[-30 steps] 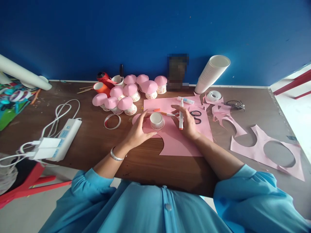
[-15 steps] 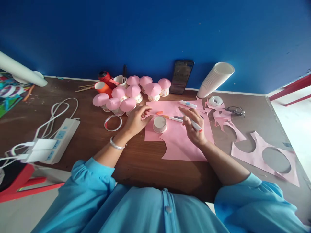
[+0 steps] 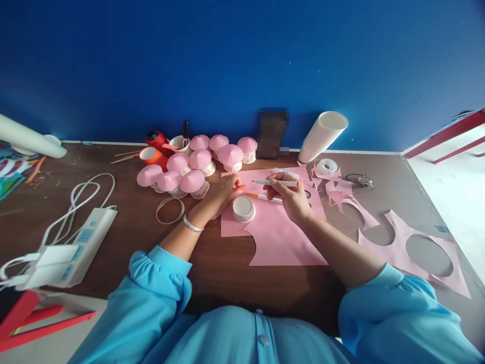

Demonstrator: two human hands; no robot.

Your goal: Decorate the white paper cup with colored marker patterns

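An upturned white paper cup (image 3: 243, 209) stands on a pink paper sheet (image 3: 282, 237) in front of me. My left hand (image 3: 222, 192) rests just left of the cup, fingers curled over a small orange pen cap (image 3: 241, 187). My right hand (image 3: 290, 197) is closed round a white marker (image 3: 276, 182) that lies level, its tip pointing left towards the cap. A second pen (image 3: 265, 197) lies on the paper under my right hand.
Several pink-capped cup mushrooms (image 3: 197, 164) cluster behind my left hand. A stack of white cups (image 3: 322, 131), tape rolls (image 3: 327, 166) (image 3: 170, 210), pink offcuts (image 3: 409, 242), a glue tube, scissors, a power strip (image 3: 71, 253) with cables, and a phone against the blue wall surround the work.
My right hand turned the marker from upright to level and raised it. My left hand left the cup's side and slid up to the orange cap. The camera view shifted slightly.
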